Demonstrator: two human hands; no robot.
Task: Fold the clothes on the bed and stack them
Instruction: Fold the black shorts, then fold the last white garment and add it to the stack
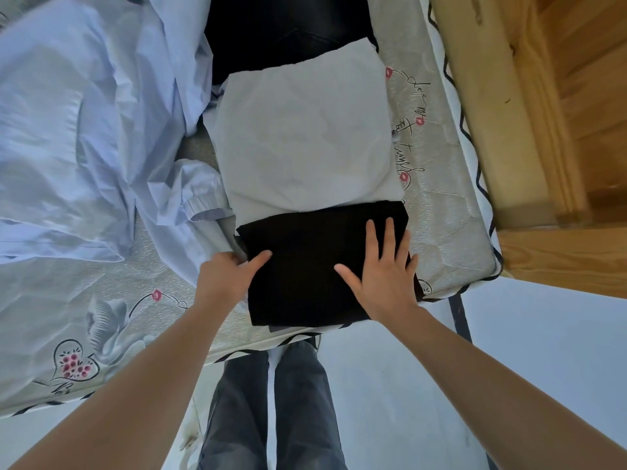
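Pressing flat right hand [383, 279], fingers straight, on one matte black folded square [305, 266] at bed [451, 232] edge. Left hand [227, 276] pinching its left edge. Beyond: one smooth white folded rectangle [305, 137].

Soft, even daylight fills my view; it is bright, with no hard glare. The white cloth [305, 137] comes close to washing out, its creases faint. The black cloth [305, 266] under my hands swallows all detail and reads as a flat dark patch, as does the dark garment [288, 28] at the top. My right hand [380, 276] casts no clear shadow. The blue shirt [84, 130] on the left is smeared and soft. The wide lens bends the bed [451, 215] edge and stretches my forearms toward the lower corners. The wood [559, 130] glows warm.
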